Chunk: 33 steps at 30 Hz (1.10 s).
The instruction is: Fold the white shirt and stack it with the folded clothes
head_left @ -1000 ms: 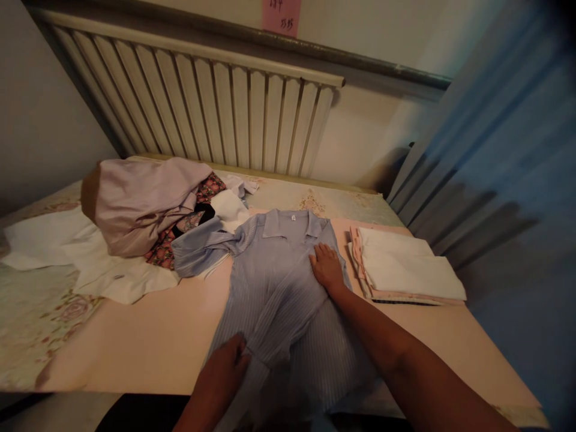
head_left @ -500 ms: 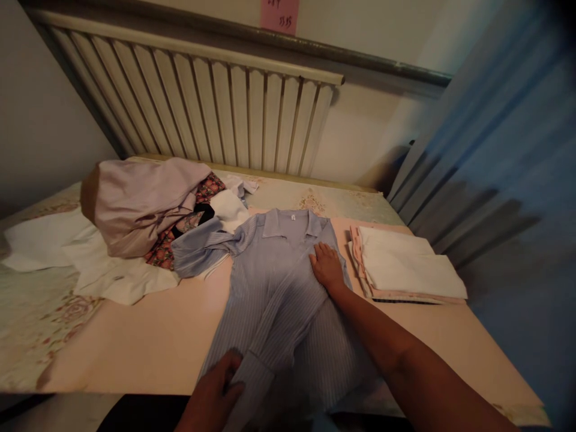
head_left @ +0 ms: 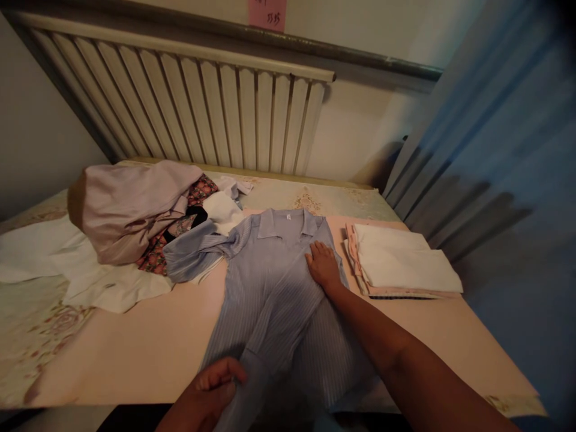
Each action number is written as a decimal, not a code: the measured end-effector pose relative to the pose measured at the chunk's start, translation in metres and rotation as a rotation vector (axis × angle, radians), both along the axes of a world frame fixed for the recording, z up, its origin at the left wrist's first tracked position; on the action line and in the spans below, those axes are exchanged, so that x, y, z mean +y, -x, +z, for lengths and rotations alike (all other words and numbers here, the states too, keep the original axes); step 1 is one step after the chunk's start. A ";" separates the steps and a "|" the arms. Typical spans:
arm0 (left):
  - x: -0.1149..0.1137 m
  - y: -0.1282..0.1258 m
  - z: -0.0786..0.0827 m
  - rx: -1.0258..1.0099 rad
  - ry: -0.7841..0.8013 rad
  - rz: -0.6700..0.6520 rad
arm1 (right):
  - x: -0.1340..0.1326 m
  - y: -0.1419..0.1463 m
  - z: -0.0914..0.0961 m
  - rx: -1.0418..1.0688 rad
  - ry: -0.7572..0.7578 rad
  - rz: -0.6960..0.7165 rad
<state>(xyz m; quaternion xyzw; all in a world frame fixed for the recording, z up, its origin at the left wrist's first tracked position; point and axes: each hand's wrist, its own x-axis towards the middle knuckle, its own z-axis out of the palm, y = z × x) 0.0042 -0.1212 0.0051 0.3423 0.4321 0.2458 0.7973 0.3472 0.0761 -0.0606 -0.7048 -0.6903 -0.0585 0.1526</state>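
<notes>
A light blue striped shirt lies spread on the table, collar toward the radiator, with one sleeve folded across its front. My right hand lies flat on the shirt's chest, fingers stretched toward the collar. My left hand is at the near edge of the table, fingers curled and pinching the cuff end of the folded sleeve.
A stack of folded white and pink cloths sits right of the shirt. A heap of unfolded clothes lies at the left with white garments under it. A radiator stands behind the table; a blue curtain hangs at right.
My left hand has drawn the sleeve end back toward the near table edge and curled tighter on it. My right hand has stayed flat on the chest.
</notes>
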 end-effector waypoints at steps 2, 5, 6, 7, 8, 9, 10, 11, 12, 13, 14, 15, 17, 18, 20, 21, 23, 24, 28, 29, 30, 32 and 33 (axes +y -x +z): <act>0.004 -0.005 0.009 -0.042 0.015 0.029 | 0.000 0.000 0.000 -0.005 -0.004 0.000; 0.011 -0.013 0.016 -0.125 0.058 0.099 | 0.000 -0.001 0.000 -0.011 -0.014 0.001; 0.014 -0.017 0.018 -0.158 0.080 0.113 | 0.000 -0.001 0.000 -0.013 -0.017 0.003; 0.018 -0.022 0.019 -0.185 0.092 0.126 | 0.000 -0.001 0.000 -0.013 -0.020 0.003; 0.022 -0.028 0.021 -0.201 0.089 0.136 | 0.001 0.000 0.001 -0.013 -0.020 0.003; 0.027 -0.035 0.023 -0.210 0.074 0.150 | 0.001 0.000 0.001 -0.013 -0.020 0.002; 0.034 -0.044 0.026 -0.222 0.056 0.163 | 0.001 0.000 0.001 -0.015 -0.019 0.000; 0.041 -0.053 0.029 -0.242 0.032 0.182 | 0.001 0.001 0.002 -0.017 -0.017 -0.004; 0.050 -0.062 0.031 -0.267 0.018 0.206 | 0.001 0.001 0.003 -0.020 -0.016 -0.007; 0.059 -0.071 0.033 -0.314 0.008 0.222 | 0.000 0.001 0.004 -0.024 -0.013 -0.006; 0.069 -0.079 0.032 -0.376 -0.021 0.244 | 0.000 0.001 0.005 -0.028 -0.008 -0.003; 0.079 -0.085 0.029 -0.418 -0.062 0.238 | -0.001 0.000 0.006 -0.032 -0.002 0.004; 0.096 -0.091 0.017 -0.291 -0.173 0.276 | -0.002 -0.001 0.007 -0.039 0.011 0.023; 0.103 -0.091 0.008 -0.154 -0.226 0.276 | -0.003 -0.002 0.007 -0.042 0.014 0.029; 0.109 -0.086 -0.011 0.088 -0.323 0.174 | -0.003 -0.002 0.006 -0.047 0.011 0.028; 0.110 -0.082 -0.020 0.207 -0.406 0.136 | -0.002 -0.003 0.005 -0.051 0.007 0.024; 0.107 -0.075 -0.034 0.444 -0.634 0.109 | -0.001 -0.002 0.004 -0.057 0.000 0.013; 0.106 -0.072 -0.039 0.539 -0.753 0.111 | 0.000 -0.002 0.003 -0.059 -0.002 0.012; 0.103 -0.070 -0.047 0.691 -1.089 0.088 | 0.002 -0.001 0.002 -0.037 -0.011 0.017; 0.103 -0.070 -0.048 0.702 -1.142 0.083 | 0.001 -0.001 0.002 -0.019 -0.012 0.021; 0.103 -0.070 -0.049 0.712 -1.185 0.086 | 0.001 -0.001 0.002 0.007 -0.013 0.025; 0.104 -0.070 -0.051 0.725 -1.237 0.100 | 0.000 -0.001 0.001 0.111 -0.027 0.036; 0.104 -0.070 -0.051 0.725 -1.243 0.100 | 0.000 -0.001 0.001 0.170 -0.036 0.042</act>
